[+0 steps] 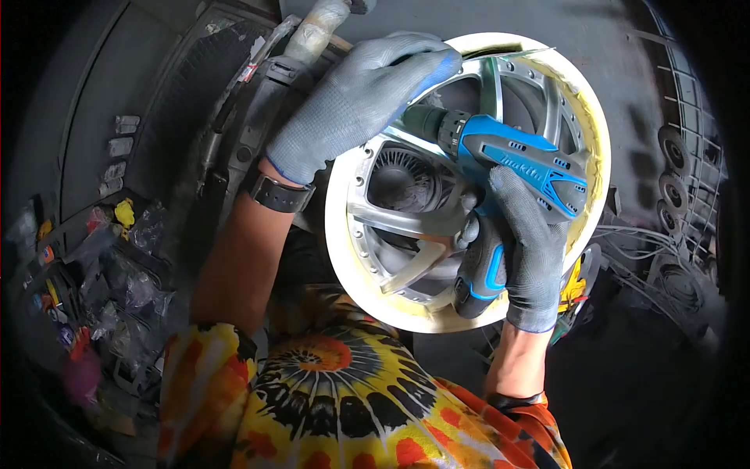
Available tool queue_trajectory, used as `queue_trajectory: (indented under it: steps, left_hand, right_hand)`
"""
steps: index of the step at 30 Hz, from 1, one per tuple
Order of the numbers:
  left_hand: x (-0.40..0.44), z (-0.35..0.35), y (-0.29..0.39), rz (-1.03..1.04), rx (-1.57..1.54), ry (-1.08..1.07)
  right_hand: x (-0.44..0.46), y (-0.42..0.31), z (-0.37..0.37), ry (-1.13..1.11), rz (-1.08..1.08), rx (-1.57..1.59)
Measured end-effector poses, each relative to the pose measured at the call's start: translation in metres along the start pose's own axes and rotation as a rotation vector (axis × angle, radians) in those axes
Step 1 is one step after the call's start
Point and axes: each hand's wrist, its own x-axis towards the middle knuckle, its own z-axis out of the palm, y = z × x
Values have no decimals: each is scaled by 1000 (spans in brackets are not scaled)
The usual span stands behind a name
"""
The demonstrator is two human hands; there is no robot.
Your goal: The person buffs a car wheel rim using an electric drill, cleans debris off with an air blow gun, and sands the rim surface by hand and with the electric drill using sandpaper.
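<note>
My left hand (355, 98), in a grey knit glove, is closed on the upper left edge of a silver spoked wheel (410, 222); its fingertips are partly hidden. My right hand (535, 250), gloved alike, is wrapped round the grip of a blue and black cordless drill (519, 152). The drill lies across the wheel's face, its chuck pointing to the upper left, close under my left hand. I cannot make out the tip of the bit. Pale yellow covering (600, 148) wraps the wheel's rim. A thin sheet edge sticks out at the rim's top.
A metal machine (258, 117) with a wrapped tube (316, 31) stands behind my left forearm. Plastic bags and small items (117, 289) are heaped at the left. On the right are a wire rack (691, 102), round discs (673, 191) and looped cables (644, 246).
</note>
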Motion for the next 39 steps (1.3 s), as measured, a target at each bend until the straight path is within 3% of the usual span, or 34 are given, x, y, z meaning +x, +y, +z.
queue_trajectory:
  steps: [1, 8, 10, 22, 25, 39]
  left_hand:
    - [1, -2, 5, -129, -173, -51]
    - [5, 2, 9, -297, -331, -3]
    - [6, 2, 17, -440, -415, 10]
    - [3, 4, 16, -340, -276, 24]
    - [6, 6, 20, -434, -345, 28]
    - [7, 5, 21, -389, -305, 37]
  right_hand:
    - [1, -2, -1, -4, 7, -10]
    - [22, -18, -20, -121, 12, -103]
    - [25, -26, -25, -123, 66, -97]
    - [42, -24, -32, -203, 20, -166]
    - [42, -25, -33, -176, 22, -170]
    - [59, -27, -39, -265, 31, -184]
